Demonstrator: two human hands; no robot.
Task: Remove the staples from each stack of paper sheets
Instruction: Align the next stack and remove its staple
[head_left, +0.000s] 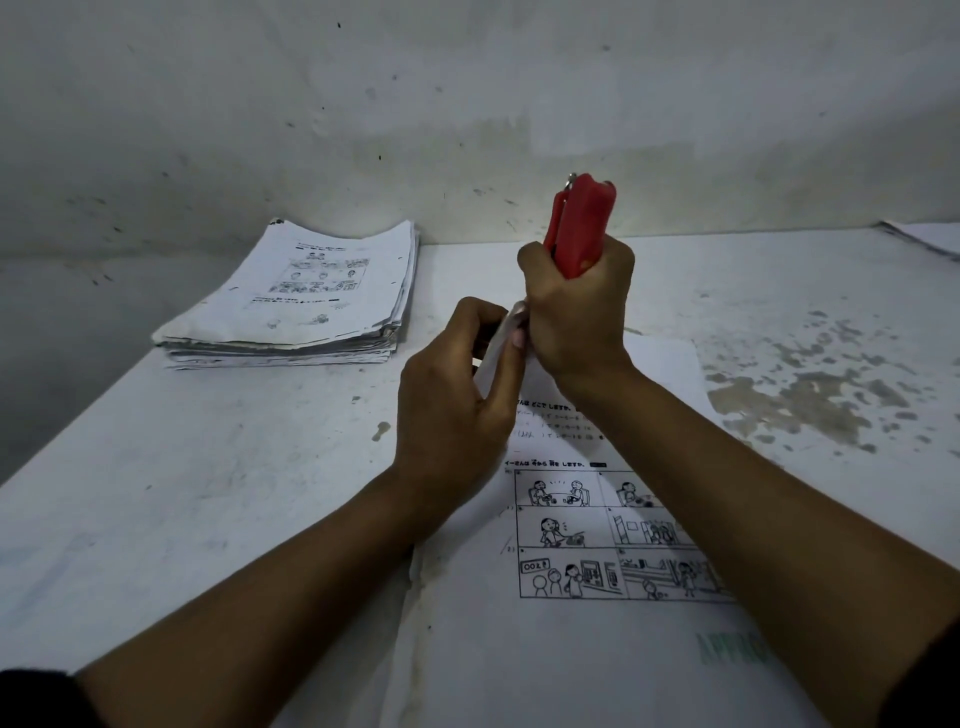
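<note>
A stapled set of printed sheets (561, 597) with comic-style drawings lies on the white table in front of me. My left hand (452, 395) pinches its lifted top left corner. My right hand (576, 312) grips a red stapler (582, 228), held upright with its lower end down at that corner. The tool's tip and the staple are hidden behind my hands.
A thick pile of printed sheets (306, 301) sits at the back left of the table (208, 467), near the wall. More paper (924, 239) shows at the far right edge. The table's paint is chipped at the right.
</note>
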